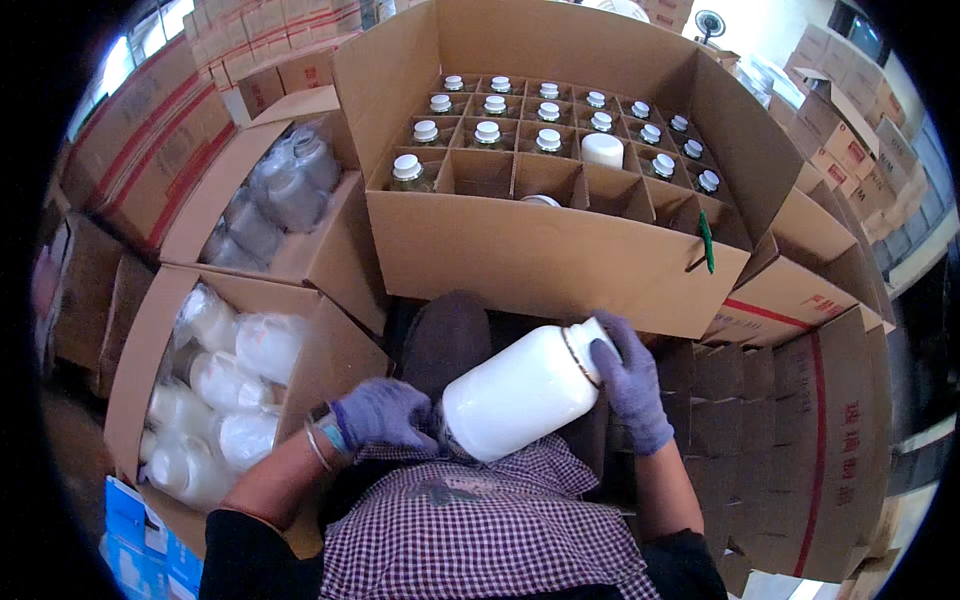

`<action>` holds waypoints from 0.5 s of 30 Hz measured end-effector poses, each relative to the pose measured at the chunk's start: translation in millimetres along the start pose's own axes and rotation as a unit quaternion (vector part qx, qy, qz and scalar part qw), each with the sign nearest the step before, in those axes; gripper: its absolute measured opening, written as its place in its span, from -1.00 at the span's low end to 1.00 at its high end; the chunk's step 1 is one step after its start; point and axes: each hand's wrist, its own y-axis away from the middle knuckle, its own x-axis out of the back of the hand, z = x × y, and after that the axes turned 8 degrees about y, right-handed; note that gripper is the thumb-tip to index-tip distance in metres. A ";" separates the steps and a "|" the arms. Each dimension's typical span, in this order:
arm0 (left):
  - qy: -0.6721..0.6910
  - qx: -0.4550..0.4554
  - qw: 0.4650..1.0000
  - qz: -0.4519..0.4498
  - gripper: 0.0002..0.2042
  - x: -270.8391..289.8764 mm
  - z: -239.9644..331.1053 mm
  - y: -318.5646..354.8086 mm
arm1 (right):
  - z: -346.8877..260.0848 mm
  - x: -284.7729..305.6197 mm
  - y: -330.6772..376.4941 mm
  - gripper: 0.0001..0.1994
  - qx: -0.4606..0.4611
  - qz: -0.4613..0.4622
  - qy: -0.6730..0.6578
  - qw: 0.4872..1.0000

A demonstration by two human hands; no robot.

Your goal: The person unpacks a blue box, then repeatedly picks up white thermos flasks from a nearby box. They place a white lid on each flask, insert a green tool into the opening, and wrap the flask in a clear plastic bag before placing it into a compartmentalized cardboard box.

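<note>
A large white plastic jar (520, 392) lies tilted across my lap, its capped end up to the right. My right hand (628, 385), in a grey-purple glove, is wrapped round the lid end. At the jar's base is my left hand (385, 415), gloved the same way, with its fingers curled in; what they pinch, if anything, is hidden. Ahead stands a big open carton (540, 250) divided by cardboard into cells. Several white-capped clear bottles (487, 133) fill many cells, and one wider white-lidded jar (602, 150) stands among them. Another white lid (541, 200) shows low in a front cell.
At my left, an open box (130, 400) holds white jars in clear plastic bags; behind it, another box (185, 230) holds clear bagged containers. A green-handled tool (707, 240) is at the carton's front edge. Cardboard dividers and a carton (835, 450) stand at right. Stacked cartons line the back.
</note>
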 end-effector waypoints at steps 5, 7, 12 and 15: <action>0.223 -0.046 0.945 0.237 -0.35 -58.8 -15.8 -25.0 | 23.2 -22.5 -5.1 -0.58 -0.061 -0.025 -0.113 0.991; 0.355 -0.142 0.853 0.355 -0.31 -53.0 -8.0 -30.7 | 14.3 -17.7 -6.6 -0.59 -0.107 -0.042 -0.171 0.979; 0.256 -0.207 0.887 0.325 -0.27 -9.9 -1.6 -46.8 | -51.7 -11.5 9.2 -0.37 0.060 0.084 -0.100 0.990; 0.152 -0.248 0.911 0.292 -0.29 8.2 12.7 -39.9 | -83.4 -2.6 12.9 -0.23 0.236 0.123 -0.011 0.964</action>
